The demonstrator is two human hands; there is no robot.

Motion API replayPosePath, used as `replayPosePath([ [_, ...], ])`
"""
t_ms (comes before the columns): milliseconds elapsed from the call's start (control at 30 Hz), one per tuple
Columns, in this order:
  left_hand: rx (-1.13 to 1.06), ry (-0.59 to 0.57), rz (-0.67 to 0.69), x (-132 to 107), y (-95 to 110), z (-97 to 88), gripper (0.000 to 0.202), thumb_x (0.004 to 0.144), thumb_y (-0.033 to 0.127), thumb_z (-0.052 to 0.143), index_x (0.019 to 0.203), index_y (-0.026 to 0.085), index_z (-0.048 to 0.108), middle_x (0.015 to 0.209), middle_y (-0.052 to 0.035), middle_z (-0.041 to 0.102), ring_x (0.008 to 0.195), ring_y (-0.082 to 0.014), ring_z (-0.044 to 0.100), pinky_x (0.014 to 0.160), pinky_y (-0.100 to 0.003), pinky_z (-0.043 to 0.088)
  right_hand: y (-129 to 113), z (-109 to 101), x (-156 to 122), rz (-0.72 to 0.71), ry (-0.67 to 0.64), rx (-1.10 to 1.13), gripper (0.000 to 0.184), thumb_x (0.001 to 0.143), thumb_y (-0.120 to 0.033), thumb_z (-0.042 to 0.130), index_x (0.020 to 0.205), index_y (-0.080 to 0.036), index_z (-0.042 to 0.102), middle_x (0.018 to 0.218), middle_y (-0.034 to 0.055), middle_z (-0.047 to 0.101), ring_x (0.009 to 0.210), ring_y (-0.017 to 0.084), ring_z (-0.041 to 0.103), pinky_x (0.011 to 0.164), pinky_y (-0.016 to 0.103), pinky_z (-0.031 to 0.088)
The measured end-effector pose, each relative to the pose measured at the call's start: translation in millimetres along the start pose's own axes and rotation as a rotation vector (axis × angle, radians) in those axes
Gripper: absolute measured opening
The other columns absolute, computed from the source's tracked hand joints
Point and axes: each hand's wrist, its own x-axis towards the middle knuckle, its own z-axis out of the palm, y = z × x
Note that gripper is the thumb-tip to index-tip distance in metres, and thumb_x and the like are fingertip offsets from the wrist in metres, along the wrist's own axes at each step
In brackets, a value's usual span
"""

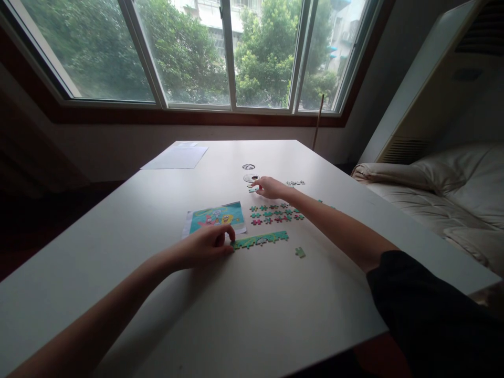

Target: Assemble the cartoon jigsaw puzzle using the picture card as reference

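My left hand (pixel 210 244) is at the left end of a joined strip of jigsaw puzzle pieces (pixel 262 240), its thumb and curled index finger closed on that end. The strip is green and lies flat. My right hand (pixel 271 188) is stretched farther out over the table, its index finger extended and apart from the fingers below. Under its fingertips lie a few small loose puzzle pieces (pixel 252 190). Several loose pieces (pixel 270 214) stand in rows below the right forearm. A single green piece (pixel 300 252) lies right of the strip.
A colourful cartoon picture sheet (pixel 216 216) lies behind my left hand. Two round flat items (pixel 248 167) are beyond my right hand, near pale pieces (pixel 295 183). White paper (pixel 175 157) rests at the table's (pixel 236 315) far left. A cushioned seat (pixel 441 184) stands to the right.
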Motion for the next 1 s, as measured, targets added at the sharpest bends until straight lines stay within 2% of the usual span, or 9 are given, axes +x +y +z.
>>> replayPosePath([
  [133,0.005,0.001,-0.002,-1,-1,0.7,0.027,0.079,0.042,0.051,0.089,0.017,0.054,0.058,0.0054,0.041,0.055,-0.0121,0.039,0.051,-0.022,0.030,2,3,1,-0.019,-0.022,-0.001,0.034,0.079,-0.020,0.060,0.113,-0.017,0.065,0.110,0.0127,0.062,0.091,0.018,0.059,0.080,0.027,0.043],
  [333,0.002,0.004,-0.008,0,-1,0.5,0.026,0.079,0.040,0.051,0.090,0.017,0.055,0.060,0.0050,0.042,0.055,-0.0123,0.040,0.051,-0.022,0.031,-1,0,4,-0.003,-0.031,0.028,0.018,0.079,-0.027,0.062,0.091,-0.020,0.072,0.092,0.0044,0.068,0.080,0.013,0.060,0.070,0.021,0.042],
  [500,0.000,0.001,-0.004,0,1,0.1,0.026,0.079,0.041,0.051,0.089,0.017,0.054,0.059,0.0050,0.042,0.055,-0.0122,0.040,0.050,-0.022,0.030,-6,3,7,0.179,0.042,0.010,0.034,0.076,-0.043,0.061,0.088,-0.013,0.070,0.087,0.0112,0.068,0.080,0.019,0.060,0.066,0.026,0.042],
  [633,-0.003,0.004,-0.001,-1,1,0.4,0.026,0.080,0.041,0.051,0.089,0.017,0.054,0.059,0.0050,0.042,0.055,-0.0121,0.040,0.051,-0.022,0.030,-11,9,11,0.280,0.016,0.024,0.044,0.069,-0.053,0.064,0.082,-0.011,0.070,0.082,0.0135,0.067,0.077,0.021,0.060,0.063,0.028,0.043],
  [867,-0.012,-0.006,0.003,-1,-1,1.5,0.026,0.080,0.041,0.050,0.091,0.017,0.054,0.060,0.0053,0.041,0.055,-0.0119,0.039,0.050,-0.022,0.030,-20,-1,19,0.287,-0.145,0.141,0.025,0.065,-0.033,0.073,0.079,-0.013,0.070,0.082,0.0084,0.069,0.074,0.016,0.061,0.062,0.024,0.044],
  [1000,-0.008,-0.005,0.006,0,-2,1.3,0.026,0.080,0.040,0.050,0.091,0.017,0.054,0.060,0.0052,0.042,0.055,-0.0122,0.040,0.050,-0.022,0.031,-24,-8,15,0.261,-0.188,0.205,0.023,0.064,-0.026,0.074,0.082,-0.012,0.068,0.083,0.0066,0.069,0.071,0.014,0.060,0.059,0.021,0.044],
])
